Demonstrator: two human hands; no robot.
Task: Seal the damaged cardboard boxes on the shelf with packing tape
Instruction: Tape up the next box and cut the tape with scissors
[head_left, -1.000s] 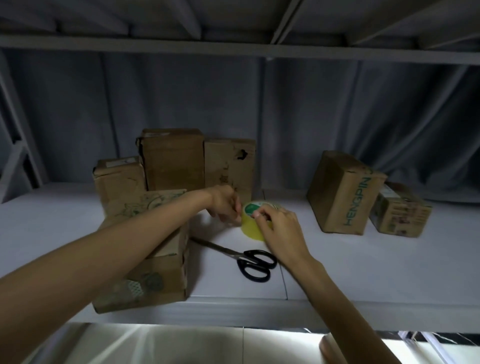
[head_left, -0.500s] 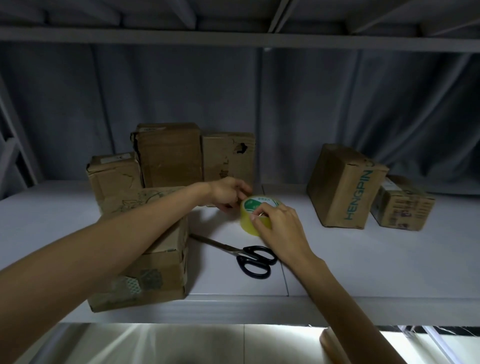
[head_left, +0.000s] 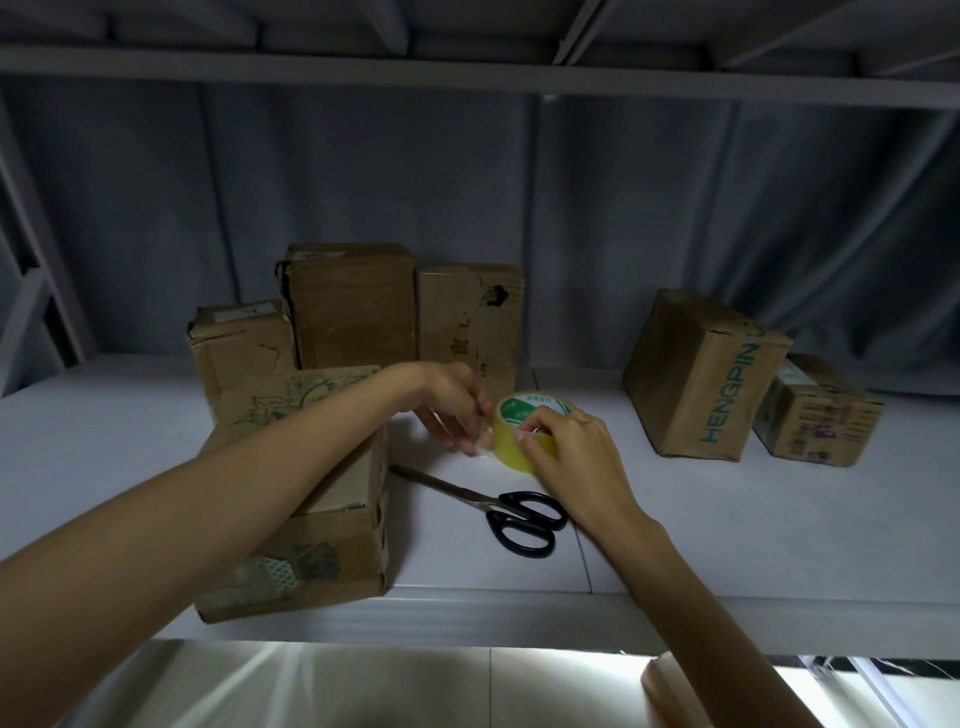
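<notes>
A yellowish roll of packing tape (head_left: 506, 435) with a green and white core label stands on the white shelf (head_left: 727, 519). My right hand (head_left: 571, 457) grips the roll from the near side, fingers on its rim. My left hand (head_left: 457, 410) pinches at the roll's left edge, where a short clear strip of tape shows. A worn cardboard box (head_left: 311, 535) lies under my left forearm at the shelf's front. Behind it stand three more dented boxes; the rightmost (head_left: 470, 322) has a hole in its face.
Black-handled scissors (head_left: 498, 506) lie on the shelf just in front of the tape. A box printed HENGPIN (head_left: 701, 374) and a smaller box (head_left: 815, 410) sit at the right. A grey curtain hangs behind; a metal shelf beam runs overhead.
The roll has been turned more upright and shifted slightly. My left hand has moved to the roll's left edge and now pinches the tape end.
</notes>
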